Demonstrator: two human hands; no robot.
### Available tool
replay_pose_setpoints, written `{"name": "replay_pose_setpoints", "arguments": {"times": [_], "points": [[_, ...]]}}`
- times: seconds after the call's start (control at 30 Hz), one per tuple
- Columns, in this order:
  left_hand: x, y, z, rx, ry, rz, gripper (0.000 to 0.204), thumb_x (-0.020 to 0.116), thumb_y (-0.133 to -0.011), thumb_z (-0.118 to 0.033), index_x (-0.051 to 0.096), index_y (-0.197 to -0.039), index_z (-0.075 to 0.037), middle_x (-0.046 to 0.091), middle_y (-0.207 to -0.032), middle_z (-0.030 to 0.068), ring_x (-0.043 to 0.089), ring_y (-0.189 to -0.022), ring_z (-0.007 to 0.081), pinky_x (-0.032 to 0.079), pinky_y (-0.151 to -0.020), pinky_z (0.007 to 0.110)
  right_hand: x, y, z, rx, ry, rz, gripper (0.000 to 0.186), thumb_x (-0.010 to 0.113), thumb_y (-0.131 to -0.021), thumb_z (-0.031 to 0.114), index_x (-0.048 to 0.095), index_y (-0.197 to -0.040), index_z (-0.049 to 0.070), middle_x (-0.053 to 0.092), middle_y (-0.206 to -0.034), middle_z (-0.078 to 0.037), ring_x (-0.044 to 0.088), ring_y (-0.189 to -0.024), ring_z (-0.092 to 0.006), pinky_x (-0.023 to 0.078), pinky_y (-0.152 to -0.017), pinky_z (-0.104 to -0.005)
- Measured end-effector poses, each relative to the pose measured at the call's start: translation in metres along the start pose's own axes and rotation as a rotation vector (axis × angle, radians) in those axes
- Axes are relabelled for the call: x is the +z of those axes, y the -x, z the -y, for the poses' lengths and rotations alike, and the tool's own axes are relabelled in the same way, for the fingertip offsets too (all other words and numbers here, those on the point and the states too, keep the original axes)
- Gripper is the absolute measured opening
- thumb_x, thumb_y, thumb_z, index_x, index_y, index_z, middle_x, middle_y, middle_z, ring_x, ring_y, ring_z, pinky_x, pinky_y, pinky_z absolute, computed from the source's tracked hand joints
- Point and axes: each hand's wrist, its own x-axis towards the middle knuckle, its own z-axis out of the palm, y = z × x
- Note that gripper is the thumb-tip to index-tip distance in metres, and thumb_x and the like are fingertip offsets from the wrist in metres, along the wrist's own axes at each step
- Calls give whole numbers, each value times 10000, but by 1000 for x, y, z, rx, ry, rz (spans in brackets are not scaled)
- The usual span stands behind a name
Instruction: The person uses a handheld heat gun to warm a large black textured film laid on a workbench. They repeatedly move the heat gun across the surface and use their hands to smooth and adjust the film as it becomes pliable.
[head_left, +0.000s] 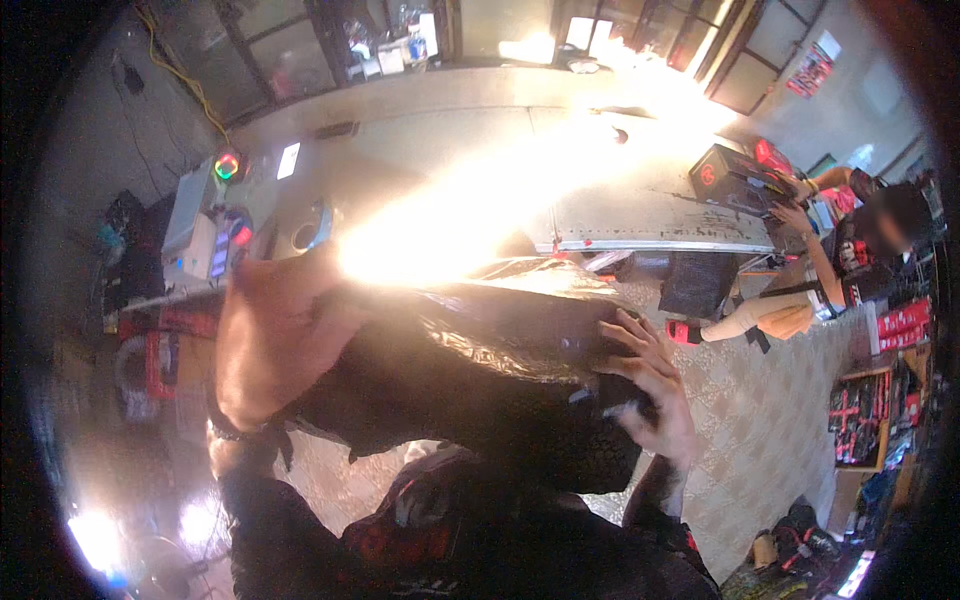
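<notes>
In front of my body is a large dark package (480, 395), wrapped in shiny black plastic with a creased, glossy upper side. My left hand (285, 340) grips its left end; strong glare covers the fingertips. At the right end my right hand (650, 385) holds it, fingers bent over the upper face and side. What lies inside the wrapping is hidden.
Beyond the package a long light table (640, 215) runs under the windows, partly lost in glare. A roll of tape (310, 230) and a phone (288, 160) lie on its left part. To the right, another person (835, 255) handles a black box (735, 180).
</notes>
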Motion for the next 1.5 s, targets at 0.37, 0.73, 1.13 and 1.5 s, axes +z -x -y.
{"name": "replay_pose_setpoints", "arguments": {"times": [0.37, 0.73, 1.13, 1.5], "points": [[-73, 82, 24, 130, 0, 97, 156, 736, -730, -110, 672, -866, -68, 624, -675, 154, 646, -601, 339, 499, -571, 392, 39, 31, 92, 19, -551, -549, 351, 611, -889, 279, 643, -919, -70, 712, -861, -234, 724, -799, -355, 572, -761, -433], [53, 156, 135, 89, 8, 127, 194, 794, -791, -154, 664, -898, -57, 690, -767, 135, 699, -700, 308, 547, -633, 384, 172, 56, 63, 583, -513, -286, 156, 561, -983, 73, 633, -1090, -15, 699, -953, -95, 620, -901, -124, 494, -805, -285], [151, 71, 219, 92, -137, 171, 369, 669, -915, -414, 639, -839, -55, 623, -678, 148, 636, -622, 321, 506, -584, 399, 225, -16, -114, 422, -300, -298, 286, 581, -1004, 229, 606, -1110, -35, 670, -976, -174, 649, -905, -207, 491, -805, -343], [267, -1, 310, -194, -170, 286, 121, 607, -915, -152, 689, -937, -66, 649, -665, 163, 651, -598, 303, 493, -552, 424, 245, -88, -179, 342, 239, -385, 551, 677, -920, 272, 486, -1380, 36, 497, -1409, -232, 496, -1306, -356, 410, -1057, -419]]}}
